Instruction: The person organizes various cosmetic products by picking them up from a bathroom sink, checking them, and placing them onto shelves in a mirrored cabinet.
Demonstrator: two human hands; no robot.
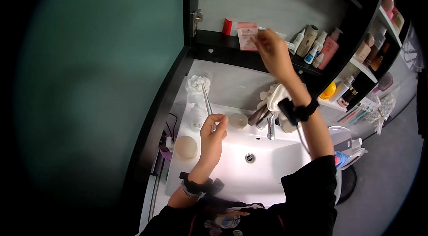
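My right hand is raised to the shelf of the open cabinet. Its fingers pinch the edge of a small flat pink packet. Lower down, over the left side of the sink, my left hand is closed around a slim silver stick-like tool. The tool's far end points up at a clear container of white cotton-like pieces; whether they touch I cannot tell. A white bottle stands just left of the tool. Behind the packet, a red item rests on the shelf.
Several bottles stand at the shelf's right end. The cabinet door hangs open on the left. Below are the white sink, its faucet, a small jar and a round beige lid-like item. Side shelves hold more toiletries.
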